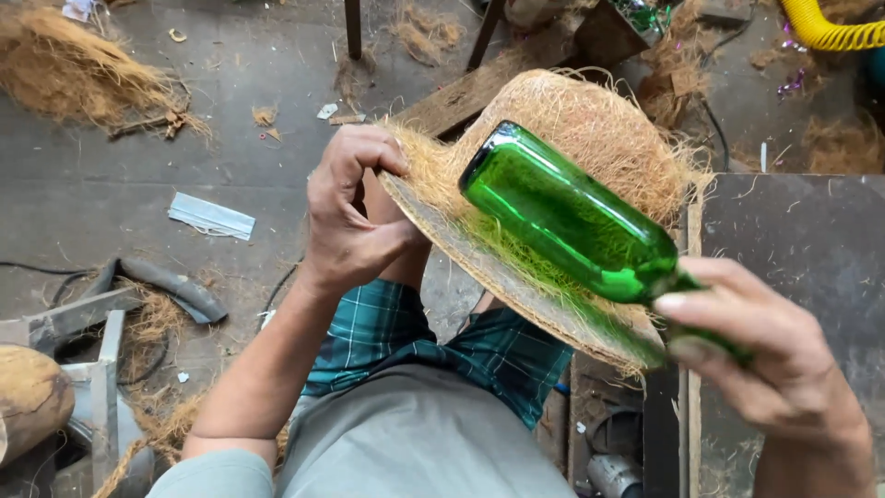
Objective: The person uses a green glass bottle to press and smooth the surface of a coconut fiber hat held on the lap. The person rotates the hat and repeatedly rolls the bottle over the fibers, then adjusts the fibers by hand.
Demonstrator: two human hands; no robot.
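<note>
Green glass bottle (pixel 572 221) is lying across the coir-fibre hat (pixel 562 184), my right hand (pixel 765 360) clamping its neck while my left hand (pixel 355 217) is pinching the brim (loose fibres everywhere), so I'm risking a slip that dents the weave.

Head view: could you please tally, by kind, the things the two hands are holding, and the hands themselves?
Green glass bottle: 1, held by its neck in the right hand
Woven fibre hat: 1, gripped at its brim by the left hand
Hands: 2
Total: 4
</note>
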